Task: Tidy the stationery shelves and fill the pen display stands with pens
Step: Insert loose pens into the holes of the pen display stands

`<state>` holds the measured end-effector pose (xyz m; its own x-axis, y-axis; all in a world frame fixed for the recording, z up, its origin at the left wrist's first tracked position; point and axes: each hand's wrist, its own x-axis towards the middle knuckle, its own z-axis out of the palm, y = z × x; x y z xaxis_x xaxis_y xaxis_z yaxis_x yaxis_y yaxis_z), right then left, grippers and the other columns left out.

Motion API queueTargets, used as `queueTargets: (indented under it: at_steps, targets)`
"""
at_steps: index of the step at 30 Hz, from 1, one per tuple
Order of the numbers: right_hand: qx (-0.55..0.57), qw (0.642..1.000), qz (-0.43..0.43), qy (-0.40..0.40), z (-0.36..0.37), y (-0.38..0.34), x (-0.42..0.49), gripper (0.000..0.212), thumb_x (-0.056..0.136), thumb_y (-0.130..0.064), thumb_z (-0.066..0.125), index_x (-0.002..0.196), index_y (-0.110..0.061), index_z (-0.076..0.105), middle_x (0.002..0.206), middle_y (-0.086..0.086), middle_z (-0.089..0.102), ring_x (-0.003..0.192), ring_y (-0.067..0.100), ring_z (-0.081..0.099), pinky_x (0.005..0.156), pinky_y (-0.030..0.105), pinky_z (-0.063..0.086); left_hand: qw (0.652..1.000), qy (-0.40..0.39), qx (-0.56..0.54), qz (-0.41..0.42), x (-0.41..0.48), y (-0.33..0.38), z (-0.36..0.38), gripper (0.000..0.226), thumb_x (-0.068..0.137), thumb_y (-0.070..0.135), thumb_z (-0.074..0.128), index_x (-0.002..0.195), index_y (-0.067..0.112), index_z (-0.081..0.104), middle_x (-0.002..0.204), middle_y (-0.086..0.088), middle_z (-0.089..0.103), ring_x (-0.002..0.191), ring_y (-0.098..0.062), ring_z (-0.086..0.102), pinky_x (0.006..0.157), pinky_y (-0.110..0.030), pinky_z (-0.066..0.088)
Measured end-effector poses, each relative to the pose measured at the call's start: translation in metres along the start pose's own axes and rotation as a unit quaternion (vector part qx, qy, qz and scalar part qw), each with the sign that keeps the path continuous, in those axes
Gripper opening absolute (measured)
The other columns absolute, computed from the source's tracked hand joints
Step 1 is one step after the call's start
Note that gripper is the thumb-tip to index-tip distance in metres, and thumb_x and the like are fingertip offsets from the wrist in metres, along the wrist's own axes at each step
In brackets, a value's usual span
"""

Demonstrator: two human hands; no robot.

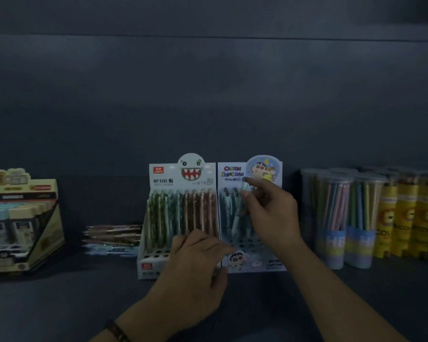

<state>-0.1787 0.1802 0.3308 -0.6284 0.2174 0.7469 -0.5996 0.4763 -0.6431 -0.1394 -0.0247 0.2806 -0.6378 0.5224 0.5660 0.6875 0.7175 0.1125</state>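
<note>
Two pen display stands sit side by side on the shelf. The shark-face stand (pixel 158 178) on the left holds several green, blue and pink pens. The cartoon stand (pixel 232 169) on the right holds a few pale blue pens and shows several bare holes. My right hand (pixel 269 213) pinches a pale blue pen (pixel 237 215) by its upper end, upright over the cartoon stand. My left hand (pixel 195 267) rests at the front of the stands, its fingers touching where the two meet. A pile of loose pens (pixel 111 239) lies left of the shark-face stand.
A yellow display box (pixel 22 218) of boxed items stands at the far left. Clear tubs of coloured pencils (pixel 336 218) and yellow lion-print tubes (pixel 405 218) line the right. The dark shelf back wall rises behind everything.
</note>
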Motion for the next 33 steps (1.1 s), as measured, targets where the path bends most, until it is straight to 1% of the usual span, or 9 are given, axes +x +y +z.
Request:
queueTargets:
  at_steps: [2, 6, 10, 13, 18, 21, 25, 28, 33]
  targets:
    - [-0.007, 1.0, 0.003, -0.002, 0.001, 0.001, 0.0, 0.025, 0.1, -0.023, 0.07, 0.125, -0.026, 0.074, 0.074, -0.011, 0.068, 0.071, 0.008, 0.071, 0.074, 0.036, 0.061, 1.0, -0.011, -0.002, -0.01, 0.0, 0.002, -0.001, 0.045, 0.102, 0.042, 0.053, 0.146, 0.044, 0.051, 0.134, 0.031, 0.053, 0.128, 0.0, 0.032, 0.102, -0.028, 0.02]
    - [-0.022, 1.0, -0.001, -0.01, 0.002, -0.003, -0.004, 0.026, 0.1, -0.024, 0.07, 0.126, -0.027, 0.073, 0.076, -0.022, 0.066, 0.071, 0.002, 0.067, 0.066, 0.015, 0.053, 1.0, -0.023, 0.002, -0.02, -0.002, 0.006, -0.003, 0.048, 0.099, 0.043, 0.054, 0.147, 0.045, 0.05, 0.132, 0.032, 0.053, 0.127, 0.001, 0.034, 0.103, -0.031, 0.022]
    - [-0.042, 0.999, -0.021, -0.003, 0.004, -0.01, -0.004, 0.025, 0.1, -0.021, 0.07, 0.125, -0.025, 0.074, 0.071, -0.012, 0.068, 0.071, 0.005, 0.067, 0.066, 0.013, 0.051, 0.999, -0.026, 0.004, -0.019, -0.004, 0.009, -0.007, 0.051, 0.101, 0.042, 0.054, 0.15, 0.048, 0.044, 0.137, 0.034, 0.049, 0.125, 0.005, 0.029, 0.101, -0.027, 0.018]
    - [-0.079, 0.996, -0.041, 0.001, 0.005, -0.014, -0.006, 0.026, 0.1, -0.023, 0.07, 0.126, -0.024, 0.073, 0.074, -0.013, 0.068, 0.077, 0.003, 0.067, 0.068, 0.009, 0.048, 1.0, -0.024, 0.002, -0.018, -0.005, 0.009, -0.007, 0.051, 0.1, 0.041, 0.055, 0.15, 0.048, 0.045, 0.136, 0.033, 0.05, 0.122, 0.004, 0.03, 0.101, -0.027, 0.018]
    - [-0.119, 0.992, -0.034, -0.037, 0.007, -0.014, -0.008, 0.029, 0.099, -0.021, 0.072, 0.127, -0.02, 0.073, 0.084, -0.024, 0.066, 0.078, -0.016, 0.062, 0.072, -0.003, 0.041, 1.0, -0.02, 0.002, -0.014, -0.007, 0.007, -0.005, 0.052, 0.099, 0.043, 0.055, 0.15, 0.047, 0.047, 0.136, 0.032, 0.052, 0.122, 0.004, 0.032, 0.103, -0.03, 0.021]
    - [-0.136, 0.989, -0.028, -0.055, 0.007, -0.014, -0.01, 0.032, 0.097, -0.021, 0.074, 0.129, -0.021, 0.072, 0.098, -0.014, 0.073, 0.077, -0.013, 0.059, 0.084, 0.007, 0.046, 1.0, -0.017, -0.007, -0.012, -0.006, 0.007, -0.006, 0.052, 0.1, 0.044, 0.055, 0.151, 0.047, 0.045, 0.137, 0.033, 0.05, 0.124, 0.005, 0.03, 0.103, -0.027, 0.018]
    - [-0.152, 0.985, -0.023, -0.073, 0.008, -0.013, -0.012, 0.019, 0.094, -0.018, 0.076, 0.113, -0.019, 0.072, 0.076, -0.016, 0.064, 0.073, -0.004, 0.061, 0.073, 0.017, 0.051, 1.0, -0.015, -0.012, -0.006, -0.006, 0.006, -0.006, 0.051, 0.101, 0.044, 0.055, 0.15, 0.047, 0.045, 0.139, 0.033, 0.049, 0.126, 0.006, 0.028, 0.103, -0.022, 0.014]
    - [-0.154, 0.985, -0.024, -0.076, 0.011, -0.011, -0.014, 0.013, 0.093, -0.017, 0.078, 0.102, -0.02, 0.069, 0.077, -0.013, 0.065, 0.074, 0.001, 0.064, 0.075, 0.028, 0.057, 1.0, -0.014, -0.014, -0.001, -0.006, 0.003, -0.005, 0.05, 0.1, 0.04, 0.056, 0.149, 0.045, 0.048, 0.138, 0.032, 0.05, 0.125, 0.004, 0.03, 0.106, -0.028, 0.02]
    - [-0.178, 0.982, -0.036, -0.059, 0.01, -0.01, -0.018, 0.018, 0.093, -0.022, 0.077, 0.108, -0.023, 0.067, 0.08, -0.017, 0.065, 0.073, -0.002, 0.063, 0.071, 0.028, 0.057, 0.999, -0.015, 0.031, 0.031, -0.007, 0.0, -0.006, 0.052, 0.097, 0.041, 0.052, 0.149, 0.044, 0.048, 0.135, 0.028, 0.053, 0.125, -0.004, 0.035, 0.103, -0.036, 0.027]
